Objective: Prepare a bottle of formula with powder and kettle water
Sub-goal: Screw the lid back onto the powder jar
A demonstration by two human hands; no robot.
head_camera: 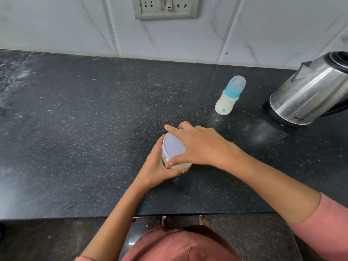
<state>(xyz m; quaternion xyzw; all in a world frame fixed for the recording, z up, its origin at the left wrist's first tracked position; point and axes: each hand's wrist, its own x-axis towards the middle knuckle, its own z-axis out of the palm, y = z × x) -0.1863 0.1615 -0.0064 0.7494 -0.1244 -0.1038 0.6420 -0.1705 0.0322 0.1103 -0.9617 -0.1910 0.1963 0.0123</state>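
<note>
Rust-pink clothing fills the bottom edge, and two bare forearms reach forward from it over a black speckled counter. The left hand wraps the clear body of a small jar from its left side, with the thumb curled across the near face. The right hand comes in from the right and sits on top of the jar's pale lilac lid. Its thumb presses the lid's near edge, its index finger stretches along the far edge, and the other fingers curl over the far rim. Both hands are therefore closed together on the one jar, one on the body and one on the lid.

The jar stands upright near the middle of the counter, with its long axis vertical and the lid facing up toward the camera. Pale contents show through the glass below the thumb.

Beyond and to the right, well apart from the hands, a baby bottle stands upright. It has a clear domed cap on top, a teal collar beneath, and a milky white body. Further right, a steel kettle sits on a dark base, partly cut off by the frame, with its spout turned left toward the bottle. Nothing lies between the hands and the bottle.

White marbled tiles back the counter, with a socket plate high on the wall. Bare feet show on the dark floor below the counter edge.
</note>
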